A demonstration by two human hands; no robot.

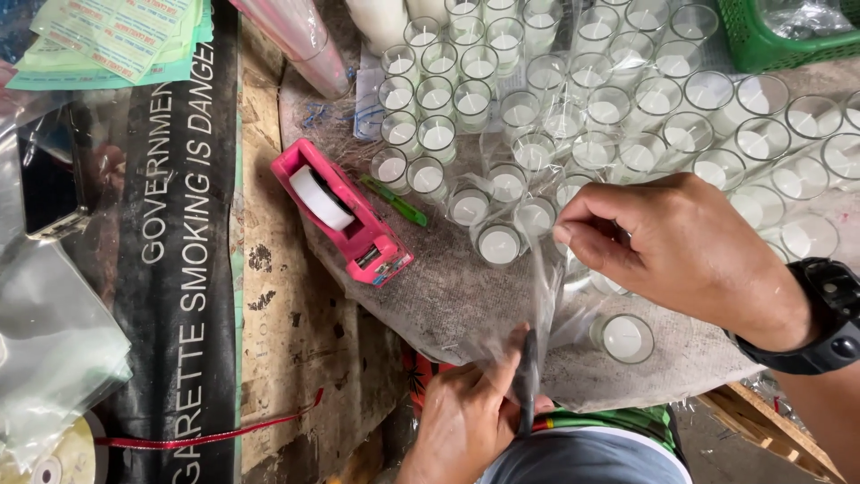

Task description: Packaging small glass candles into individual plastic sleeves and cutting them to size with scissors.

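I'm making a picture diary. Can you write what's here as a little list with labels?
Left hand: pinches the bottom edge of a clear bag
Right hand: pinches the bag's top, watch on wrist
Candles: many small white ones in glass cups, crowded together
Loose candle: alone near the bag
Tape dispenser: pink, left of the candles
Basket: green, top right
Ribbon: red, bottom left

tape dispenser (345, 215): bright pink, with a white roll, at nine o'clock of the right hand (681, 246)
candles (573, 116): white wax in clear glass
plastic bag (528, 278): transparent
basket (761, 45): green, at one o'clock
ribbon (206, 437): red, at seven o'clock
wristwatch (829, 314): black
banner (175, 233): black with pale grey lettering
pen (394, 201): green
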